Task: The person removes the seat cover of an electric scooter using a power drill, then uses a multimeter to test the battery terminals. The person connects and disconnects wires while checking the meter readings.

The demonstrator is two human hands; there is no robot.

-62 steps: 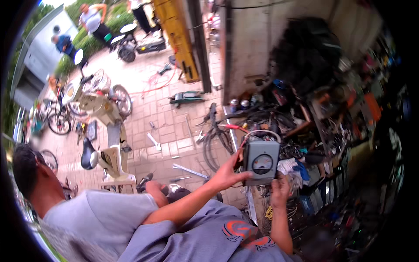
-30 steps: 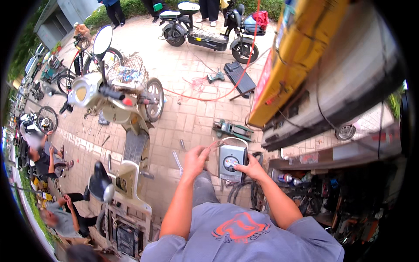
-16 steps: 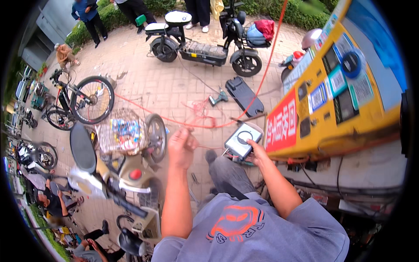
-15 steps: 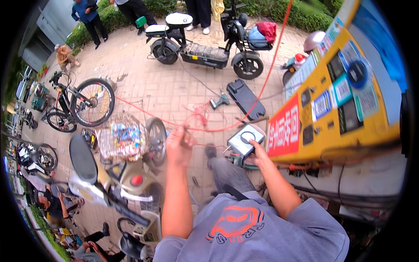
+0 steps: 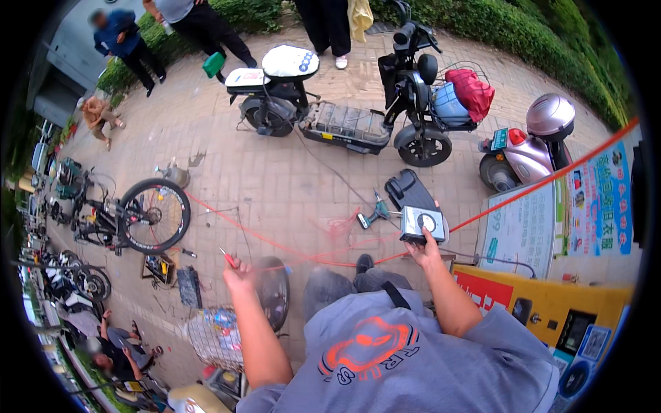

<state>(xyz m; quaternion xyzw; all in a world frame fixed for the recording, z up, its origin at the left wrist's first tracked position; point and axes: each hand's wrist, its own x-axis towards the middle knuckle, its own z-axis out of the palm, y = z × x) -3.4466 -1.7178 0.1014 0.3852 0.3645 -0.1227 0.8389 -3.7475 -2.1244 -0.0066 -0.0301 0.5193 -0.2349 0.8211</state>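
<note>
the boxy meter [image 5: 416, 221] looks smooth, possibly metal.

Orange and dark lettering with an orange emblem crosses the grey shirt [image 5: 368, 344], lower centre. At lower right, white characters mark the red panel [image 5: 482, 288] and a square code the blue label [image 5: 593, 341] on the yellow cabinet [image 5: 558, 296]. Characters cover the blue poster [image 5: 609, 206] and pale board [image 5: 520, 224], right. The meter's [image 5: 416, 220] dial markings are illegible.

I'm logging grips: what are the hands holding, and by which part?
Right hand: the grey meter box, by its near edge. Left hand: a slim metal-tipped thing, by its red part; its exact kind is unclear.
</note>
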